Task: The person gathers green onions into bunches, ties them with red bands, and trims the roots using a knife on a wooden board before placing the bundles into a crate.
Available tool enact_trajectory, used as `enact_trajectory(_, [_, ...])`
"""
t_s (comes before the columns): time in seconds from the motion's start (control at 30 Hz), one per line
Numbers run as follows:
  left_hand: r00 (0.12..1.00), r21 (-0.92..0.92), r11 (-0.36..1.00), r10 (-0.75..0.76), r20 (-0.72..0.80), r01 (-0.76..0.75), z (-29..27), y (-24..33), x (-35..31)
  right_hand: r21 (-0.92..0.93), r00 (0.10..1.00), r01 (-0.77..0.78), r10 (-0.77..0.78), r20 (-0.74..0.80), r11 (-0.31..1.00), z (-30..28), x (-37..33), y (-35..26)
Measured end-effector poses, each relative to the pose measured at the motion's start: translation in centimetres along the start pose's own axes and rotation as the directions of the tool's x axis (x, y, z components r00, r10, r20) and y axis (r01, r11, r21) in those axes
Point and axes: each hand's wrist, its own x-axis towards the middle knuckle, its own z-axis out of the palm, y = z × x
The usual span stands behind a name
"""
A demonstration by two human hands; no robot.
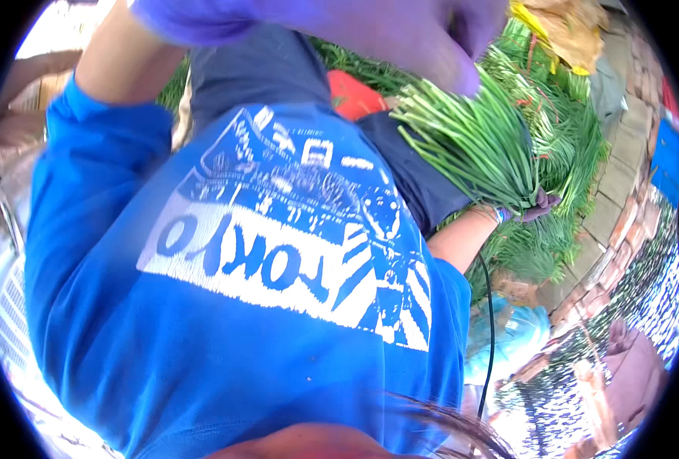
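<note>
Grasping greens (469, 141) in our right hand (534, 208) at right, we're apparently bunching, next likely needing steadiness; we can't tell if our left hand (400, 32), upper centre, is gripping.

Right hand (536, 208) apparently around green stalks (477, 141)

The bunch of long green stalks (469, 141) slants across the right half of the scene. Its slender stems fan out loosely at the paler far-left ends and draw tightly together toward the darker near-right end, where the view is too blurred to show any tie.
</note>
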Motion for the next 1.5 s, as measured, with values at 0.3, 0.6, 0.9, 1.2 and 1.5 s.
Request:
enact_trajectory(0.3, [0.994,0.021,0.994,-0.11,-0.015,0.11,0.0,1.7,-2.1,0.049,0.998,0.063,-0.064,0.018,0.997,0.3,-1.0,0.0])
enact_trajectory(0.6, [0.983,-0.002,0.984,-0.175,-0.047,0.176,0.0,0.6,-3.3,0.025,0.989,0.143,-0.144,0.021,0.989,-0.3,0.2,-1.4])
enact_trajectory(0.9, [0.975,-0.093,0.976,-0.203,-0.088,0.194,2.3,0.0,-5.0,0.18,0.938,0.336,-0.346,0.024,0.925,-2.7,-1.4,-1.0])
enact_trajectory(1.2, [0.766,-0.251,0.967,-0.186,-0.615,0.033,-6.2,5.0,-3.0,0.05,0.945,0.328,-0.328,0.001,0.943,-4.5,-1.4,1.7])
enact_trajectory(1.5, [0.968,-0.392,0.907,0.061,-0.243,-0.155,2.7,-4.1,11.9,0.201,0.943,0.258,-0.292,0.161,0.945,-2.3,-2.7,2.6])
